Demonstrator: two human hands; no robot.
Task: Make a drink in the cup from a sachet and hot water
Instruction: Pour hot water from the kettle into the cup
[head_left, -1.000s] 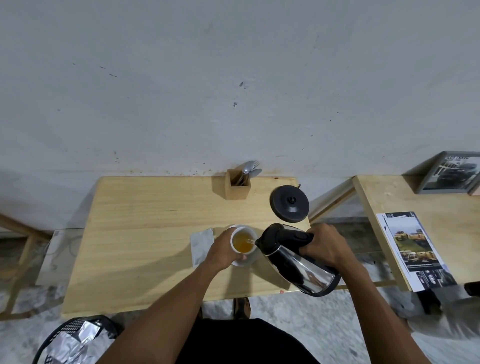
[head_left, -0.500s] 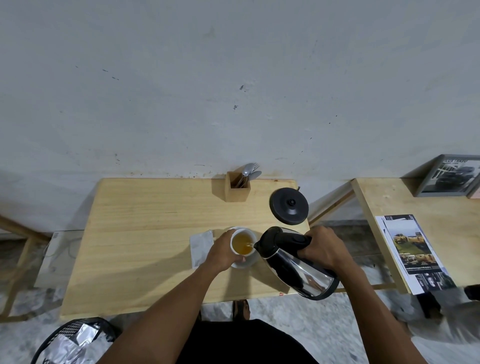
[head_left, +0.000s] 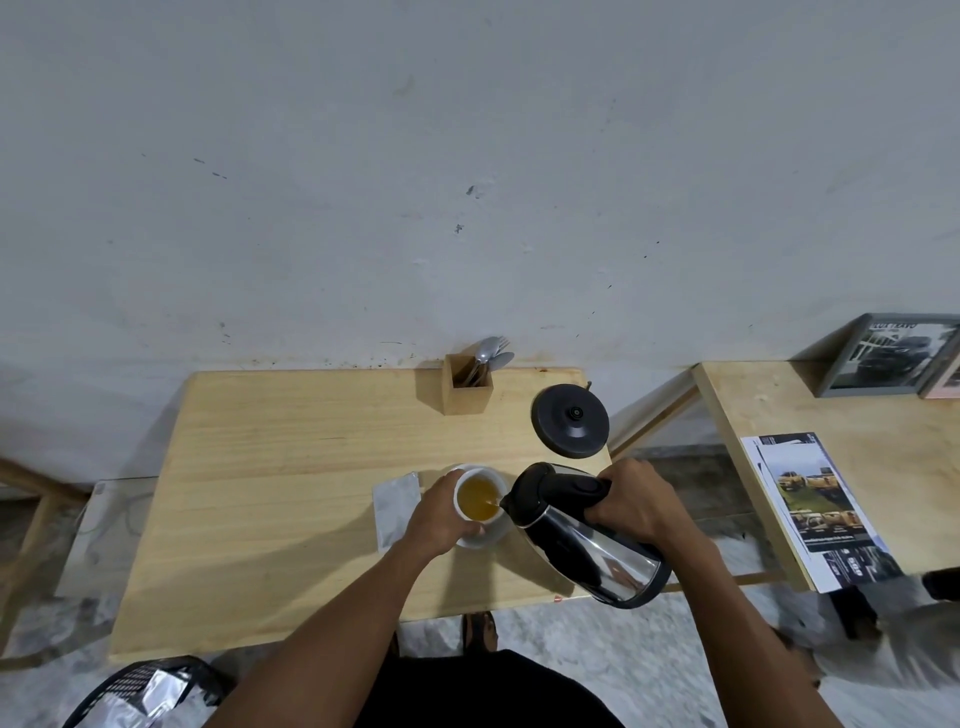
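Note:
A white cup (head_left: 478, 498) holding amber liquid stands on a white saucer (head_left: 488, 535) near the front of the wooden table (head_left: 291, 457). My left hand (head_left: 441, 517) wraps around the cup's left side. My right hand (head_left: 636, 501) grips the black handle of a steel kettle (head_left: 587, 540), which is tilted with its spout over the cup's right rim; a thin stream runs into the cup. A silver sachet (head_left: 395, 506) lies flat just left of the cup, partly under my left hand.
The kettle's black base (head_left: 570, 420) sits at the table's back right. A wooden holder with spoons (head_left: 467, 382) stands against the wall. A second table (head_left: 831, 467) to the right carries brochures and framed pictures. A bin with a foil bag (head_left: 140, 696) is at bottom left.
The kettle stays tilted over the cup and both hands keep their hold; the view has shifted only slightly.

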